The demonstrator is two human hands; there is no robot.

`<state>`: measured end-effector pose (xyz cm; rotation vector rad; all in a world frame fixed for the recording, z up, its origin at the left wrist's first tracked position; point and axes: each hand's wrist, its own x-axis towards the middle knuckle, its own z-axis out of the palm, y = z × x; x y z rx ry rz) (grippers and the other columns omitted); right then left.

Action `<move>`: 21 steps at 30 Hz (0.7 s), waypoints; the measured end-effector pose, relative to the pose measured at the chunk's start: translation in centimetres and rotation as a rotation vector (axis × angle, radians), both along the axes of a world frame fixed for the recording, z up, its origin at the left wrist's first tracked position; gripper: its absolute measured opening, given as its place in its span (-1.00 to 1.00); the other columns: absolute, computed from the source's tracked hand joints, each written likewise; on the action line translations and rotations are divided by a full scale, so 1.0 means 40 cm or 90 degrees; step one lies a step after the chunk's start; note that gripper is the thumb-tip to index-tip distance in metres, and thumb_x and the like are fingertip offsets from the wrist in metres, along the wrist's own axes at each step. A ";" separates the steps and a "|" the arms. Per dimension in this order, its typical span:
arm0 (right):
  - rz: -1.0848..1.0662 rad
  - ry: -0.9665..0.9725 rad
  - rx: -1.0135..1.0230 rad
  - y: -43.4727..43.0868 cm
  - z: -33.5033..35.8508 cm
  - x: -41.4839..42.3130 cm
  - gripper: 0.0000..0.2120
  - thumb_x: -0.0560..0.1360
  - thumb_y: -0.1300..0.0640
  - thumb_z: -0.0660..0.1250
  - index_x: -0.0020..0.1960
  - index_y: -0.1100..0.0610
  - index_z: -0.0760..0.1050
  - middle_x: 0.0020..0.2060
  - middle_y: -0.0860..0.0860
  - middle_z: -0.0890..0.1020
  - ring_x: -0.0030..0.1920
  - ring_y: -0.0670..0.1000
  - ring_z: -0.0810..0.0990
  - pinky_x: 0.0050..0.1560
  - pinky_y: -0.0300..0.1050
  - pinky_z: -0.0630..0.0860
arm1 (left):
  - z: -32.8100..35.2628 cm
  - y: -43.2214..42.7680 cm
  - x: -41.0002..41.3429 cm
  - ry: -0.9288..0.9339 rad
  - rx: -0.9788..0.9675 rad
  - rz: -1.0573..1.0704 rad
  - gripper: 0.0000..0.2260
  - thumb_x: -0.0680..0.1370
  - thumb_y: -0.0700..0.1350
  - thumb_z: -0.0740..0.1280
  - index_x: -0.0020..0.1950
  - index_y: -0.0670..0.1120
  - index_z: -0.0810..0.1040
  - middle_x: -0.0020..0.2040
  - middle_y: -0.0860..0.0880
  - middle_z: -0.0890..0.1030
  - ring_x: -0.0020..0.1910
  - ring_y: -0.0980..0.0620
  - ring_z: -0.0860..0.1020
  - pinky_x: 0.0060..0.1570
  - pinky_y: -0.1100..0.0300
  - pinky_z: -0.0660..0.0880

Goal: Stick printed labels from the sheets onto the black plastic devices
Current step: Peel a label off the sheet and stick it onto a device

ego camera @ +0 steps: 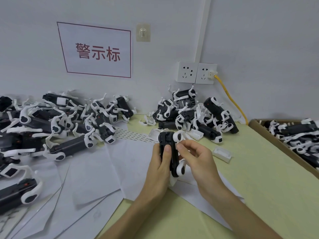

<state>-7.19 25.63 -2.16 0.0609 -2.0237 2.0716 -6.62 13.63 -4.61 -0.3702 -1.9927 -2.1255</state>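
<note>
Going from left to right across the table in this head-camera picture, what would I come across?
A heap of black-and-white devices → strip of printed labels → left hand gripping a black device → right hand → white plastic tray → cardboard box of more devices.

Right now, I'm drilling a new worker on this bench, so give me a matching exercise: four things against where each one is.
Things: 1 held device; 2 yellow cable; 3 cardboard box; 4 red-lettered sign
Places: A plugged into the wall socket; B at the right edge, holding devices; C gripped by the left hand; D above the left pile
Pairs: 1-C, 2-A, 3-B, 4-D
</note>
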 end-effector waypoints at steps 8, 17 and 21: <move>-0.017 0.016 0.002 -0.005 -0.002 0.003 -0.95 0.55 0.14 0.43 -0.07 0.04 0.67 -0.22 -0.12 0.70 -0.21 -0.15 0.62 -0.14 -0.36 0.53 | 0.003 0.001 0.002 0.010 0.005 0.002 -0.68 0.61 0.24 0.12 0.07 0.03 0.46 -0.19 0.24 0.55 -0.15 0.26 0.55 -0.14 0.44 0.43; -0.030 0.069 -0.015 -0.010 -0.014 0.006 -0.95 0.55 0.18 0.44 -0.10 0.12 0.64 -0.30 -0.11 0.67 -0.27 -0.19 0.61 -0.19 -0.40 0.50 | 0.000 0.002 0.002 0.030 0.005 0.003 -0.70 0.62 0.21 0.13 0.13 0.03 0.46 -0.13 0.22 0.58 -0.09 0.23 0.57 -0.08 0.38 0.47; -0.010 0.043 -0.040 -0.004 -0.014 0.003 -0.92 0.53 0.18 0.45 -0.14 0.14 0.62 -0.31 -0.01 0.67 -0.25 -0.13 0.62 -0.17 -0.35 0.52 | 0.000 0.002 0.004 0.037 -0.001 -0.003 -0.69 0.61 0.21 0.14 0.14 0.03 0.46 -0.14 0.23 0.58 -0.12 0.23 0.57 -0.10 0.37 0.48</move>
